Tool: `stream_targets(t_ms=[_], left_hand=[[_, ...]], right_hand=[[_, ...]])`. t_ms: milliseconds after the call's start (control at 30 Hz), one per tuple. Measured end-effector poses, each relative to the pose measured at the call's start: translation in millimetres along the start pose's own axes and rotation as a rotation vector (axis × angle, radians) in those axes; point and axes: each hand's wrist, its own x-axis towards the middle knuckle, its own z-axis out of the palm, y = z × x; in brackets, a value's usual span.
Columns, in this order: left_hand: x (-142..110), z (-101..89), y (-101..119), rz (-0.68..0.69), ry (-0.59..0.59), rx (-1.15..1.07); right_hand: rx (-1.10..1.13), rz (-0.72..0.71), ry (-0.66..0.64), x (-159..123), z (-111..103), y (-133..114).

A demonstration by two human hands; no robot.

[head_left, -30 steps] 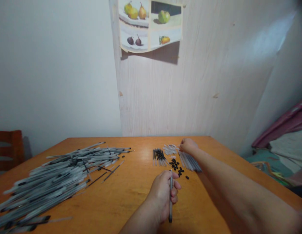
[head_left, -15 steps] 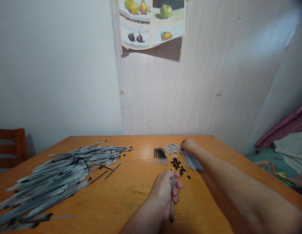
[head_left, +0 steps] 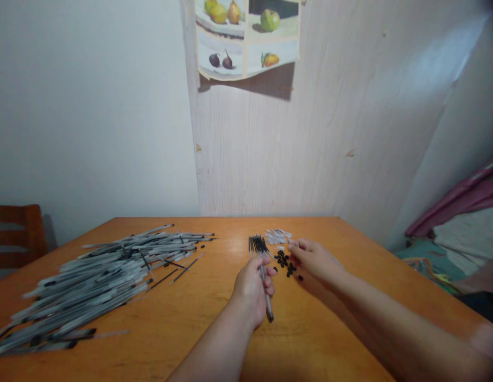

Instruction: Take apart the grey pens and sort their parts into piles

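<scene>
Bringing the pen, clamped in the fingers of the left hand at half past five, into easier reach, the right hand drew toward six o'clock in the head view, its fingertips' closure impossible to tell.

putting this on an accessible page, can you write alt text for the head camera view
A person's left hand holds a gray pen over a wooden table, with the right hand beside small black caps. Clear pieces and thin dark sticks lie beyond; a large pile of pens spreads at left, and fruit paintings hang behind.
</scene>
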Motion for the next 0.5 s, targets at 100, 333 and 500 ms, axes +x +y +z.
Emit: stream_targets(t_ms=[100, 333, 500], left_hand=[[0.7, -1.7, 6.1, 0.083, 0.015, -0.069], [-3.1, -5.0, 14.4, 0.192, -0.018, -0.188], [-5.5, -3.5, 13.3, 0.241, -0.014, -0.207]], right_hand=[[0.316, 0.124, -0.220, -43.5, 18.2, -9.5], [0.484, 0.300, -0.435, -94.4, 52.6, -22.1], [0.610, 0.251, -0.431, -97.8, 57.0, -29.1]])
